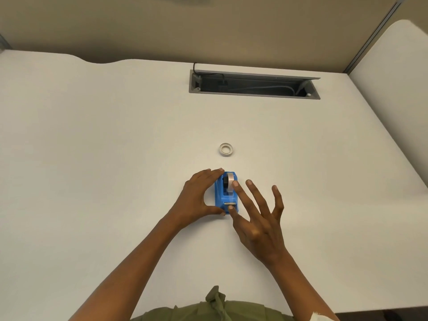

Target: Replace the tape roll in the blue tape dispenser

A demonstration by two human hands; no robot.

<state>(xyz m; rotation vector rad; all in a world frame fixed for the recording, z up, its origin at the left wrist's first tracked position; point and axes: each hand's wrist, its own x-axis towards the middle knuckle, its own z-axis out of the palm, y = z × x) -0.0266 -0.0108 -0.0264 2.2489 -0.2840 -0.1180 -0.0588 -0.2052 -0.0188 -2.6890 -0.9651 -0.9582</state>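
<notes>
The blue tape dispenser stands on the white desk with a roll of tape seated in it. My left hand clasps the dispenser's left side, fingertips at its far end and thumb at its near end. My right hand hovers over the right side with fingers spread; the index fingertip touches the seated roll and the thumb rests by the cutter. A second, loose tape roll lies flat on the desk just beyond the dispenser.
A grey cable tray with its lid raised is sunk into the desk at the back, with cables inside. A beige partition wall runs behind the desk, and a second partition stands at the right. My green shirt shows at the bottom edge.
</notes>
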